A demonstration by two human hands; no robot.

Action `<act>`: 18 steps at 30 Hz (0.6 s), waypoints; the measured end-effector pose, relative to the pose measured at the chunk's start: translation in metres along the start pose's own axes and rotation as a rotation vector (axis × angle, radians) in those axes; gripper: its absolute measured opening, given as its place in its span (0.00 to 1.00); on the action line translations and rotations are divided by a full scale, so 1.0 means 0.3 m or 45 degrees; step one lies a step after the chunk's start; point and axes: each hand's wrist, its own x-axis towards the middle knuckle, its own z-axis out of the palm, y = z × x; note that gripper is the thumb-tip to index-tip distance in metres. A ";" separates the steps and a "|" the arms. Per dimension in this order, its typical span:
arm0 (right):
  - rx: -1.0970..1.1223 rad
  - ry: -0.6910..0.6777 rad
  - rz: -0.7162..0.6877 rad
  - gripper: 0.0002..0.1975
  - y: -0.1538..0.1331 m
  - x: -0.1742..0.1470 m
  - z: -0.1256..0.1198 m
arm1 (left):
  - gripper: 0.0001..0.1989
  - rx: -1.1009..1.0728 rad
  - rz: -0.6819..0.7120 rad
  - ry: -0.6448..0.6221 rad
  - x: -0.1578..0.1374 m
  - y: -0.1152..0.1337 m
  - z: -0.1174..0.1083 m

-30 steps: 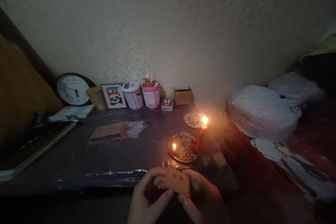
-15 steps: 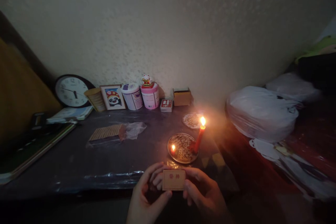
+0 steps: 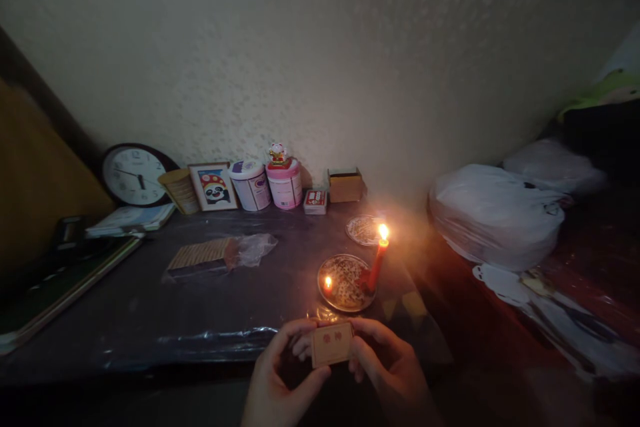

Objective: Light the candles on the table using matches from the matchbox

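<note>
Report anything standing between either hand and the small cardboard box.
Nothing visible stands between: the left hand and right hand both hold the small cardboard box directly; the tall lit red candle is beyond it.

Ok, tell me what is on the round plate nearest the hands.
On the plate are a tall lit red candle at right, a short lit candle at left, and dark specks. The tabletop directly under it is hidden.

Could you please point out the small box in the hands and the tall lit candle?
Small box (image 3: 332,347): head view, middle of its printed face.
Tall lit candle (image 3: 378,265): head view, middle of its red shaft.
</note>
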 end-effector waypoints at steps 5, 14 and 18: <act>0.038 0.114 0.000 0.13 -0.014 -0.001 0.011 | 0.18 -0.070 -0.013 -0.004 0.009 0.034 0.004; 0.097 0.079 0.021 0.12 -0.009 -0.001 0.003 | 0.20 -0.247 -0.125 0.112 0.016 0.086 0.018; 0.062 -0.024 0.090 0.14 -0.020 0.002 0.016 | 0.25 -0.302 -0.253 0.153 0.022 0.078 0.012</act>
